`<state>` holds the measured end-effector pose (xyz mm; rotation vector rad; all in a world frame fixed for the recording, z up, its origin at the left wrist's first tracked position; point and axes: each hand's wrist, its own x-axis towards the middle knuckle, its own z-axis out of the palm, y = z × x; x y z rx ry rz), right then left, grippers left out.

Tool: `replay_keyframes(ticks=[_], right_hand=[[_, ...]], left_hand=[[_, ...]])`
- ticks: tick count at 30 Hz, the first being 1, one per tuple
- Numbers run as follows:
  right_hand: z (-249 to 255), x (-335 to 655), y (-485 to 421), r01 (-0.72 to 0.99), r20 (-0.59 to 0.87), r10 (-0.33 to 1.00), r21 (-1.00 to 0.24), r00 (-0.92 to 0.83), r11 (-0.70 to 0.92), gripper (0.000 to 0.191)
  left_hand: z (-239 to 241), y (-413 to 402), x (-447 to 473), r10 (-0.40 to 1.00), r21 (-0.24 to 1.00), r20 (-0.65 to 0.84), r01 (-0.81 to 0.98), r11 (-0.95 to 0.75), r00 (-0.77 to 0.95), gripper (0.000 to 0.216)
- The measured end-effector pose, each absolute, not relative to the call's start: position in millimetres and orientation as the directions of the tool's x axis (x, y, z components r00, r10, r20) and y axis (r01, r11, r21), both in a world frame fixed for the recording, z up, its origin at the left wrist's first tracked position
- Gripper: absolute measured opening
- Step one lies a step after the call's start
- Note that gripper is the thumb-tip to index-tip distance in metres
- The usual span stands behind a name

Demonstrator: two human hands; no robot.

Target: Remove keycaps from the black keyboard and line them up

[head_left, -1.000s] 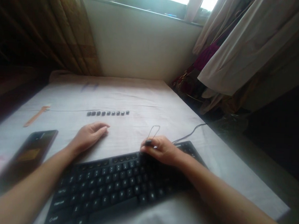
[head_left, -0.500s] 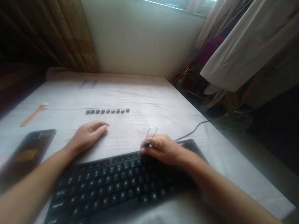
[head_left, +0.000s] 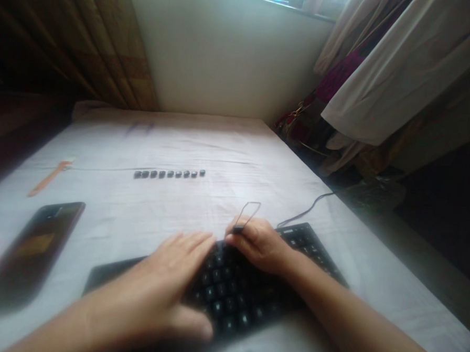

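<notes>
A black keyboard (head_left: 248, 297) lies on the white-covered table near me. My left hand (head_left: 166, 282) rests flat on its left half with fingers stretched out, holding nothing. My right hand (head_left: 261, 245) sits at the keyboard's top edge, fingers pinched on a thin wire keycap puller (head_left: 247, 213) whose loop sticks up and away from me. A row of several removed black keycaps (head_left: 170, 173) lies on the cloth beyond the hands.
A dark phone (head_left: 34, 249) lies at the left, an orange strip-like tool (head_left: 48, 179) farther back left. The keyboard cable (head_left: 308, 207) runs off the table's right edge. A wall, curtains and hanging clothes stand behind and to the right.
My left hand has moved from the cloth beyond the keyboard onto the keyboard's left half. My right hand stayed at the top row with the puller, its loop raised a little.
</notes>
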<state>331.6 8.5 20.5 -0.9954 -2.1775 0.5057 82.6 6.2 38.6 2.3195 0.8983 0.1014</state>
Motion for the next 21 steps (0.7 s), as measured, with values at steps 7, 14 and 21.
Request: replay_keyframes(ticks=[7,14,21], right_hand=[[23.3,329.7,7.3,0.495,0.432,0.781,-0.607,-0.45,0.621,0.02],[32.2,332.0,5.6,0.39,0.362,0.903,-0.815,-0.233,0.428,0.03],[22.7,334.4,13.0,0.254,0.293,0.95,-0.916,-0.107,0.311,0.039]], left_hand=[[18.0,-0.5,95.2,0.6,0.551,-0.211,0.601,-0.579,0.772,0.122],[26.6,-0.7,97.8,0.605,0.557,-0.196,0.595,-0.579,0.772,0.117],[29.4,2.1,95.7,0.59,0.544,-0.206,0.592,-0.594,0.781,0.114]])
